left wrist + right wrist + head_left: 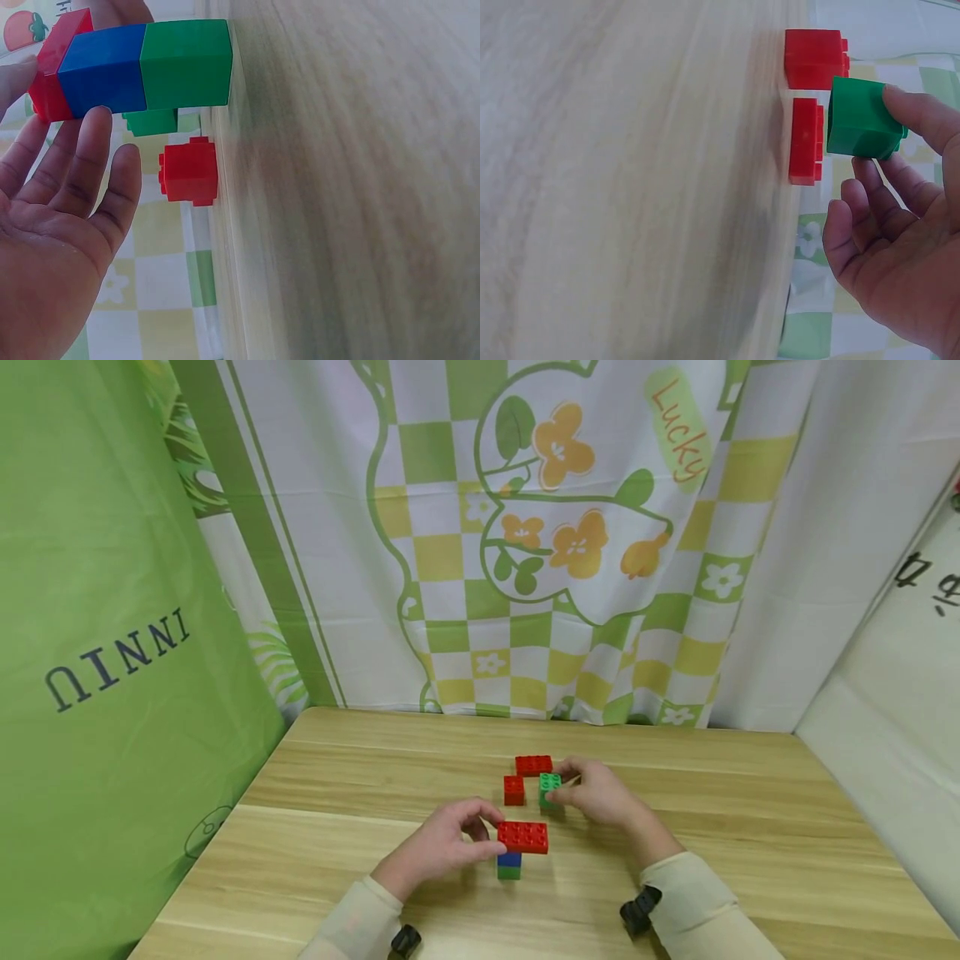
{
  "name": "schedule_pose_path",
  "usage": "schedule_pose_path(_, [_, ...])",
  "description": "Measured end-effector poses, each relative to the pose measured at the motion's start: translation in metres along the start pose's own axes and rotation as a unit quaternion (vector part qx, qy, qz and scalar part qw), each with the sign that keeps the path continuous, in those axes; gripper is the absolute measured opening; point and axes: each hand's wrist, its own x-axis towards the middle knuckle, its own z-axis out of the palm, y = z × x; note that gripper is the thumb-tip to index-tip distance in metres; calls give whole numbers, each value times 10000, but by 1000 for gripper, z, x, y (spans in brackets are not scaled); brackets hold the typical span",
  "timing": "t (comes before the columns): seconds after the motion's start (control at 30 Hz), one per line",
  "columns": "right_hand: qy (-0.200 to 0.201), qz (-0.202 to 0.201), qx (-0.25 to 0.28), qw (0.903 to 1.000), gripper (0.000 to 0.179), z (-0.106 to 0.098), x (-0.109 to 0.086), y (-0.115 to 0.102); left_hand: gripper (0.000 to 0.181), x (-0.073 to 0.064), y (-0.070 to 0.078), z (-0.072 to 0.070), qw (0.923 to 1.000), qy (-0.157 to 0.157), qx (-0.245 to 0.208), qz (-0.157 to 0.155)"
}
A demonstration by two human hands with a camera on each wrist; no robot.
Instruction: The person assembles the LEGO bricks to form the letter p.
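Near the table's middle stands a stack: a green brick point(187, 64) at the bottom, a blue brick point(103, 69) on it, and a wide red brick point(522, 837) on top that overhangs to the right. My left hand point(453, 839) pinches the left end of that top red brick between thumb and fingers. My right hand point(596, 791) pinches another green brick point(866, 116), studs up, between thumb and fingertips. In the right wrist view this brick is raised off the table. A small red brick point(513, 790) stands just left of it.
Behind the held green brick lies a long red brick point(533, 766) on the wooden table point(360, 760). A patterned curtain point(465, 635) hangs along the table's back edge, and green cloth point(127, 610) borders the left side.
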Motion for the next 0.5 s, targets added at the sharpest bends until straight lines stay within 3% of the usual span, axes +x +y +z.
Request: schedule_pose_path(0.5, [15, -362, 10, 9993, 40, -2, -10, -24, 27, 0, 2, 0, 10000, -26, -10, -71])
